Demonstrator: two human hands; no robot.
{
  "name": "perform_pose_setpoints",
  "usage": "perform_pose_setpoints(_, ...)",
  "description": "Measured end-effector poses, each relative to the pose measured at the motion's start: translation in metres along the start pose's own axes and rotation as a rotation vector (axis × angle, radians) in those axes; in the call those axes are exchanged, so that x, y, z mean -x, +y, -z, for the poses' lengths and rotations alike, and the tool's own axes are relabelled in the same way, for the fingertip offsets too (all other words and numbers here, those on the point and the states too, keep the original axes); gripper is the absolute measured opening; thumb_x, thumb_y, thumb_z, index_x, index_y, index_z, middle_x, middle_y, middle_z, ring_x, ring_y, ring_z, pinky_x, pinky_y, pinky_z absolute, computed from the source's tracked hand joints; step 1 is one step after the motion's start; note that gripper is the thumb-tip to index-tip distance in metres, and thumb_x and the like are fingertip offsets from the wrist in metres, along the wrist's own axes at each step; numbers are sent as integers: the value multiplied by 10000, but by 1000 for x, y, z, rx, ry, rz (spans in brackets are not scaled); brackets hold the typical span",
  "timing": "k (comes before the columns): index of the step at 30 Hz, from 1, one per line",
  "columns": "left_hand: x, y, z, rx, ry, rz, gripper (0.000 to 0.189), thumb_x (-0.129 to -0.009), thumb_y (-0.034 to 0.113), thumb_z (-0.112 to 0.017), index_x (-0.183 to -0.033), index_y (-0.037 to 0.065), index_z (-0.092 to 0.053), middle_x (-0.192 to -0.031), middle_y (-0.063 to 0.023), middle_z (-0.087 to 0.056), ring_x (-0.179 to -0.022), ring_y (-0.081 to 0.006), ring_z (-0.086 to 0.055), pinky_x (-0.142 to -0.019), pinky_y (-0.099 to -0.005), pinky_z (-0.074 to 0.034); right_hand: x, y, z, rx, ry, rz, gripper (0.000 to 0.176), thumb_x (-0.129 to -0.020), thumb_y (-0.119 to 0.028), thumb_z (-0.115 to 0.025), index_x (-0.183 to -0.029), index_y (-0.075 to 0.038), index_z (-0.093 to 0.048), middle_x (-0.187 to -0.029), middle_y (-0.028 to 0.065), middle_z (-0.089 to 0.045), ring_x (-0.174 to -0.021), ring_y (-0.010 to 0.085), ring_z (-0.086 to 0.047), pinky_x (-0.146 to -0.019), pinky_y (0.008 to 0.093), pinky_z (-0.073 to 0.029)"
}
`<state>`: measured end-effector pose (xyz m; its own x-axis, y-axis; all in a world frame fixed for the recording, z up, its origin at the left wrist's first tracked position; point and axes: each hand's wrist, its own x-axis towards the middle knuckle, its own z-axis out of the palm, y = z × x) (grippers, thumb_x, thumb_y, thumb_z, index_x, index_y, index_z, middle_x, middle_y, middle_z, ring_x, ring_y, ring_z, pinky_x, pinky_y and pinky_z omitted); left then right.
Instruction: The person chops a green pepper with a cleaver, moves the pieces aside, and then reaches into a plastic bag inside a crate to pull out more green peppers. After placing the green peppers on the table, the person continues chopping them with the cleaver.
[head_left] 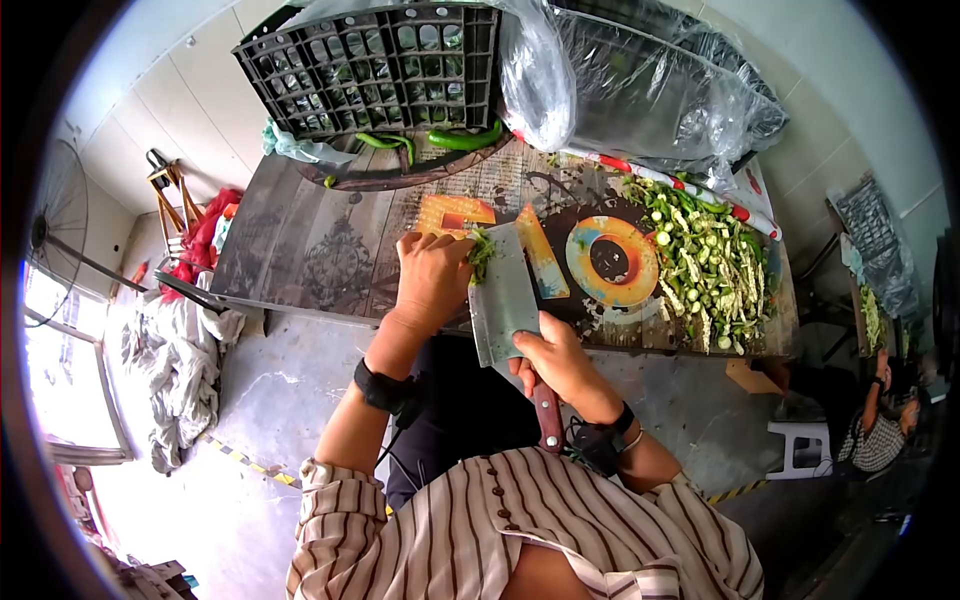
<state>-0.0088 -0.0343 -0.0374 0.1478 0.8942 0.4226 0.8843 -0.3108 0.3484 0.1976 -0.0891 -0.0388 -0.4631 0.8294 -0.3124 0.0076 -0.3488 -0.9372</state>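
Note:
My right hand (565, 367) grips the wooden handle (549, 415) of a cleaver. Its broad steel blade (505, 305) points away from me, above the front part of the table. Against the blade's far left edge, my left hand (432, 268) is closed with its fingers curled down. Cut green chili pepper pieces (482, 255) stick out beside those fingers and touch the blade; how much lies under the fingers is hidden. On the right of the table spreads a large pile of sliced green chili peppers (708, 265). Whole green chili peppers (465, 137) lie at the back.
A black plastic crate (375, 75) of green things stands at the back left. Beside it is a container wrapped in clear plastic (650, 95). A red-and-white roll (690, 190) runs along the patterned table (290, 225). A seated person (872, 432) and white stool (800, 450) are at right.

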Motion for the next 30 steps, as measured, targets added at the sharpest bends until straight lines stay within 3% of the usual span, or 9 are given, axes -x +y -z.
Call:
perform_pose_setpoints(9, 12, 4, 16, 90, 215, -46, 332, -726, 175, -702, -1045, 84, -688, -843, -36, -638, -871, -235, -570, -870, -389, -373, 7, -4, 8, -202, -44, -58, 220, -950, -143, -499, -1124, -10, -481, -713, 118, -583, -429, 99, -500, -384, 261, -454)
perform_pose_setpoints(13, 20, -25, 20, 99, 330, 163, 236, -799, 157, -668, -1025, 90, -689, -856, -34, -636, -868, -238, -567, -871, -375, -372, 10, -8, 14, -253, -31, -48, 242, -951, -157, -509, -1157, -30, -489, -719, 110, -585, -427, 86, -479, -390, 263, -457)
perform_pose_setpoints(16, 28, -46, 24, 69, 382, 231, 246, -815, 137, -640, -1054, 97, -686, -856, -29, -633, -884, -227, -571, -868, -373, -378, 16, -10, 20, -285, -23, -70, 249, -950, -166, -521, -1156, -31, -482, -714, 115, -586, -415, 89, -475, -386, 265, -455)
perform_pose_setpoints(18, 31, -54, 21, 68, 432, 246, 253, -820, 132, -633, -1065, 92, -682, -857, -37, -625, -876, -230, -567, -862, -377, -384, 20, -14, 24, -256, 19, -115, 188, -933, -179, -568, -1022, -48, -466, -734, 141, -600, -432, 102, -487, -402, 278, -462)
perform_pose_setpoints(20, 32, -55, 16, 68, 430, 292, 257, -824, 131, -631, -1073, 86, -677, -848, -45, -611, -866, -237, -560, -858, -383, -388, 23, -16, 30, -285, 2, -115, 187, -928, -182, -579, -993, -59, -455, -748, 147, -605, -449, 104, -493, -416, 290, -458)
perform_pose_setpoints(24, 32, -51, 15, 65, 409, 281, 257, -824, 108, -629, -1075, 68, -669, -847, -62, -593, -879, -252, -549, -866, -379, -384, 25, -53, 35, -258, 2, -120, 186, -918, -198, -585, -1041, -113, -475, -716, 99, -598, -463, 67, -481, -416, 247, -416)
perform_pose_setpoints(26, 32, -50, 14, 82, 428, 287, 256, -824, 103, -628, -1073, 65, -668, -845, -63, -592, -880, -253, -547, -868, -378, -383, 18, -104, 38, -97, 70, -10, 133, -918, -197, -584, -976, -100, -514, -684, 54, -592, -470, 47, -473, -420, 203, -385)
perform_pose_setpoints(28, 31, -50, 15, 86, 420, 299, 254, -823, 99, -627, -1071, 62, -667, -843, -63, -591, -881, -254, -546, -870, -376, -382, 1, -165, 55, -87, 9, 208, 168, -930, -239, -571, -914, -77, -531, -696, 47, -591, -492, 45, -493, -445, 207, -417)
perform_pose_setpoints(30, 33, -47, 17, 69, 446, 276, 254, -816, 89, -625, -1065, 62, -667, -843, -65, -592, -873, -259, -544, -860, -379, -389, -29, -213, 61, -127, 133, 461, 195, -923, -246, -577, -834, -83, -518, -663, 29, -573, -498, 50, -487, -462, 205, -416)
